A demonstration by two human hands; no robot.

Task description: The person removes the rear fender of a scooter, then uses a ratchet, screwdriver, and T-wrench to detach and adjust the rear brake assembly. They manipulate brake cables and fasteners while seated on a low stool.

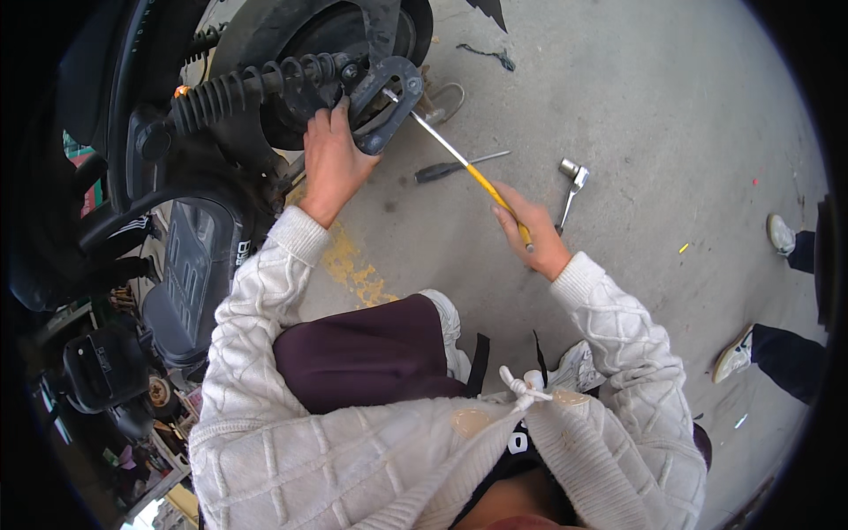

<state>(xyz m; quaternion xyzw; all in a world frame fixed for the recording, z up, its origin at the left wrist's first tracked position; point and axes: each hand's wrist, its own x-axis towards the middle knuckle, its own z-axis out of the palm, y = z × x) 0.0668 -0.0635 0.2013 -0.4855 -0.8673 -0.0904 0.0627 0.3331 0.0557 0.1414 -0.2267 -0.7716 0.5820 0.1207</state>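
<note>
My left hand (336,159) is closed on the edge of a dark, loop-shaped bracket (402,74) beside the scooter's rear wheel (322,40). Between my right fingers and thumb lies the yellow handle of a long, thin rod tool (442,141); my right hand (534,225) is closed around its end. The silver shaft slants up and left, and its tip reaches into the bracket's opening. What the tip touches is too small to tell. A coil spring shock absorber (256,87) sits just left of the bracket.
On the concrete floor lie a dark-handled screwdriver (446,170) and a ratchet with a socket (572,181). A black strap (490,56) lies farther off. Another person's shoes (733,353) are at the right. The scooter's footboard (190,274) and cluttered shelves stand left.
</note>
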